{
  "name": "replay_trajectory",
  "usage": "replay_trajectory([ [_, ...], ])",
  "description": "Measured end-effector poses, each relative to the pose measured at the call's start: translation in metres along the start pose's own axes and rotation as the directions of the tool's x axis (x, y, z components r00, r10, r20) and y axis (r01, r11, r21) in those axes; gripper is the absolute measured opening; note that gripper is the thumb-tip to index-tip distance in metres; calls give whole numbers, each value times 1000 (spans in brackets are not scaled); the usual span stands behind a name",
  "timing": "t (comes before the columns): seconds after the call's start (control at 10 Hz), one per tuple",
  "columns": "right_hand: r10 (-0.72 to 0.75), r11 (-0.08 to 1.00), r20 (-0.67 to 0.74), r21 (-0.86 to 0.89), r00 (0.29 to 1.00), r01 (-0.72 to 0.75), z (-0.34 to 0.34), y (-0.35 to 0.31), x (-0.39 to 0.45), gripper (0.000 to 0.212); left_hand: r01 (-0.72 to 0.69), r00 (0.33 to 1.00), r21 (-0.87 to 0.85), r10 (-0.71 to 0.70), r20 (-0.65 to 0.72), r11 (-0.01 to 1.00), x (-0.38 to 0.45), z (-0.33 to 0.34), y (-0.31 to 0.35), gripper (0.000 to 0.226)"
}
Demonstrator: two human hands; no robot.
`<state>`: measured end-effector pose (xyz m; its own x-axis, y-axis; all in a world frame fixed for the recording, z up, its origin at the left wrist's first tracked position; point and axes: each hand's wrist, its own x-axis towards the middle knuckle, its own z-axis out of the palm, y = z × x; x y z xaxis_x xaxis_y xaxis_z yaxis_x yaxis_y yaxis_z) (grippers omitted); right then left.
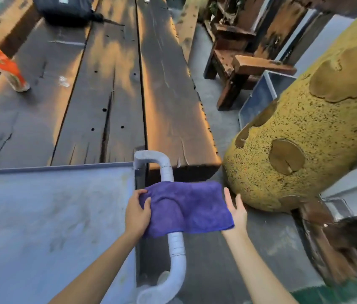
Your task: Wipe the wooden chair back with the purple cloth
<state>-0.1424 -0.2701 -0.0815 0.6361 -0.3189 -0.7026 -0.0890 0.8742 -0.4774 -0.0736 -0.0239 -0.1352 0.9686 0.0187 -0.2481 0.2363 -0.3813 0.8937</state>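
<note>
The purple cloth [191, 206] lies draped over a grey handle pipe [174, 244] at the bottom middle of the head view. My left hand [137, 212] pinches the cloth's left edge, thumb on top. At the cloth's right edge my right hand [237, 210] is held flat with fingers spread, partly under the cloth; whether it grips is unclear. A dark wooden chair [236, 69] stands at the upper right, well away from both hands.
A grey metal cart surface [52, 216] fills the lower left. Beyond it runs a long dark plank table [107, 84] with an orange bottle [8, 70] and a black bag [65, 9]. A large yellow speckled pot [304, 139] stands close on the right.
</note>
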Motion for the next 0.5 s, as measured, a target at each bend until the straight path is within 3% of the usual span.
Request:
replay_trajectory([
  [0.1,40,997,-51,-71,998,-44,-6,13,11,44,116,955,80,-133,266,990,-6,11,6,18],
  [0.2,116,964,-38,-237,993,-121,-2,15,13,44,137,930,54,-147,337,989,-4,9,19,20],
  [0.3,83,871,-40,-482,996,-92,8,13,7,42,112,973,52,-120,195,992,9,-5,33,29],
  [0.4,-4,722,-50,-691,999,-31,21,6,-12,39,-109,989,146,92,114,983,18,-21,58,37],
  [0.5,-231,644,32,-744,972,178,37,0,-31,43,-487,872,227,453,185,844,24,-37,100,42],
])
